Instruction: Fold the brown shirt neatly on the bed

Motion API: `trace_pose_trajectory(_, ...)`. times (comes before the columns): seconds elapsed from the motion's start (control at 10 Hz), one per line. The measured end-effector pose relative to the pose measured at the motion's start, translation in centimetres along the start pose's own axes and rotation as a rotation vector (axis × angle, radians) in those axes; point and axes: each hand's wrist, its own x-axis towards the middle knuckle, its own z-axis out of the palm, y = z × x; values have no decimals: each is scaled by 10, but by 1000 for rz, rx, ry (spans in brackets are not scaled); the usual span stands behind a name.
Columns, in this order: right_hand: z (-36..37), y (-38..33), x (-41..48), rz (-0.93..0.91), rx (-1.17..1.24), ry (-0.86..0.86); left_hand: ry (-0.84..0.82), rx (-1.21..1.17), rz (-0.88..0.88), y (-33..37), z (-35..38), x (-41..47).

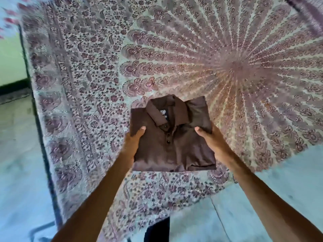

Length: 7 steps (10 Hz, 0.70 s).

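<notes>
The brown shirt [172, 145] is folded into a compact rectangle, collar and button placket facing up, over the near part of the bed [87, 75]. My left hand [133, 142] grips its left edge, thumb on top and fingers underneath. My right hand [212, 140] grips the right edge the same way. A dark label shows inside the collar. I cannot tell whether the shirt rests on the bedspread or is held just above it.
The bed is covered by a patterned purple and cream spread with a radiating mandala at the right. Pale tiled floor [21, 172] lies left of and below the bed. A dark bed-frame edge [43, 145] runs along the left side.
</notes>
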Motion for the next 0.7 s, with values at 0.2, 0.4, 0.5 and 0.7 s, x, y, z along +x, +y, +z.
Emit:
trace_pose_trajectory(0.2, 91, 73, -90, 22, 6, -87, 207, -39, 67, -82, -121, -80)
trace_pose_trajectory(0.4, 177, 105, -136, 21, -141, -175, 335, -95, 0, -149, -210, -108)
trace_pose_trajectory(0.5, 205, 117, -144, -13, -293, -185, 371, -63, -37, -179, -242, -108)
trace_pose_trajectory(0.7, 227, 143, -155, -184, -843, 153, 446, 282, 119, -206, -282, -91)
